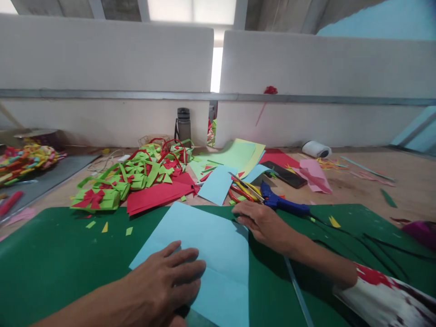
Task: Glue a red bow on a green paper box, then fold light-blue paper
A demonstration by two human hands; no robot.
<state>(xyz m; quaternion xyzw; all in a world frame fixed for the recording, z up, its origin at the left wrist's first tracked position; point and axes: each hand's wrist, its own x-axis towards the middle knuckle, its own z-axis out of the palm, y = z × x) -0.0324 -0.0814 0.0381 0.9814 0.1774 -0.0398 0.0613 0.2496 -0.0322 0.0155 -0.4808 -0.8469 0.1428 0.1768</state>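
Observation:
A light blue sheet of paper (218, 254) with a faint crease across it lies on the green mat (85, 254). My left hand (166, 277) rests on its left part, fingers spread and flat. At the sheet's upper right corner is my right hand (264, 225), fingers stretched and slightly bent, its thumb hidden; nothing shows in its grasp. Just beyond those fingers lie yellow- and orange-handled tools (245, 188), perhaps scissors, and a blue glue gun (284, 202). A smaller light blue paper piece (217, 185) lies behind the sheet.
Green paper gift boxes with red bows (97, 200) are heaped left, beside folded red paper (158, 197). Behind are a dark bottle (184, 125), green and yellow sheets (238, 152) and a black phone (284, 175). A clear strip (298, 290) and black cords (368, 254) lie right.

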